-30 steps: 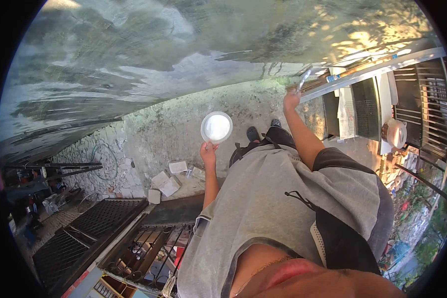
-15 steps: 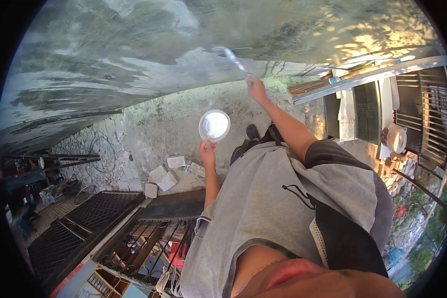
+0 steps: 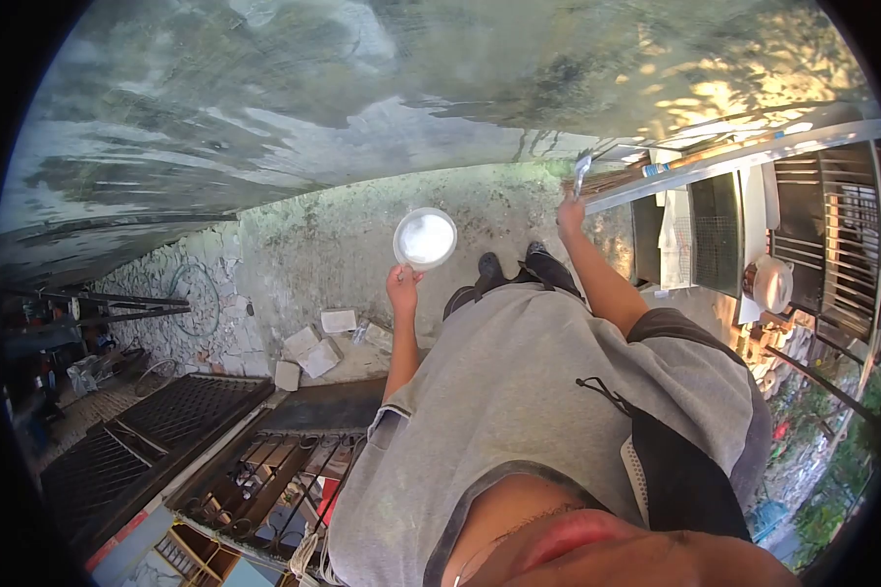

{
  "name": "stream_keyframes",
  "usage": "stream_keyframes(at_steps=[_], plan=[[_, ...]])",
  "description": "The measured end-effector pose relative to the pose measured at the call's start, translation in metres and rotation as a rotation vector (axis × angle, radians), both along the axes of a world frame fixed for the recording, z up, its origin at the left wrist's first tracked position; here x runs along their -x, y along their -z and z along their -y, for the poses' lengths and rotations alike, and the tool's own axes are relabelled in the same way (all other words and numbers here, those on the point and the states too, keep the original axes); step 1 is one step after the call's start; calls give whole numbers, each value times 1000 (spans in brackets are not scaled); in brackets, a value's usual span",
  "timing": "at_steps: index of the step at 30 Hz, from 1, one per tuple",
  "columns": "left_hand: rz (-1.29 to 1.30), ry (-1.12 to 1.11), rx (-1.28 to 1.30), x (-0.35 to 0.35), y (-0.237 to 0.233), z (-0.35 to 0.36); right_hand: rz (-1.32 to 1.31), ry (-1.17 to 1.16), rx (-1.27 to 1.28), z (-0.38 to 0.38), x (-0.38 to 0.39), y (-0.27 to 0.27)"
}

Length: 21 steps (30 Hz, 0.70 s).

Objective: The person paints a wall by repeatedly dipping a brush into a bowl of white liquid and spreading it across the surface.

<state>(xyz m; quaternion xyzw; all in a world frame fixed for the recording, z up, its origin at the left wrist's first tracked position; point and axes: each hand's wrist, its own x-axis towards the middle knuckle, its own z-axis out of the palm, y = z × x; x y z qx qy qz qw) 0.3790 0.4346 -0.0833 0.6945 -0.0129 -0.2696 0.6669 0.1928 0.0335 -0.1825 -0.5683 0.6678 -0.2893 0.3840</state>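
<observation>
A round, pale container [image 3: 426,238] with white contents is gripped at its rim by my left hand [image 3: 402,288], out in front of my body above the concrete floor. My right hand [image 3: 571,214] is closed around the handle of a brush [image 3: 582,174] whose pale end points up and away from me. The brush is close to the foot of the wall [image 3: 362,127], which carries uneven white and grey-green patches. Whether the bristles touch anything cannot be made out.
Light blocks [image 3: 318,354] lie on the floor at the left. A long ledge [image 3: 734,164] with a broom [image 3: 622,179] beside it is at the right. Dark metal grilles [image 3: 157,435] stand at the lower left, and a coiled hose [image 3: 198,298] lies beyond the blocks.
My right hand has swung right and slightly down with the brush, away from the painted patch of wall. The container has barely moved in my left hand. Both shoes now show.
</observation>
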Motion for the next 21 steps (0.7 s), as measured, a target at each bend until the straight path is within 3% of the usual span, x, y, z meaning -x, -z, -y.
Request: stream_keyframes(at_steps=[2,3,5,6,7,9,13,15,17,19,21], plan=[[-1,-4,-11,-5,-11,9,-63,-10,65,-30,-85,-62],[-15,-19,-24,-7,-17,12,79,-126,24,-45,-122,-84],[14,9,-25,-7,-23,13,125,-532,2,-77,-186,-101],[29,24,-12,-5,-24,11,140,-767,-95,-93,-200,-138],[25,29,-21,0,-27,7,240,-1055,29,-108,-202,-171],[1,2,-10,6,-32,10,456,-1363,221,-141,-206,-197],[-38,-46,-10,17,-16,-10,479,-1494,232,-165,-201,-221],[-20,-69,2,24,-9,-20,303,-1262,134,-130,-192,-198],[-14,-102,1,32,-7,-26,132,-806,260,-89,-168,-152],[-3,-130,4,37,-8,-30,-195,-451,102,-59,-131,-110],[-76,-172,21,41,-13,-31,-187,-229,-75,-49,-106,-48]])
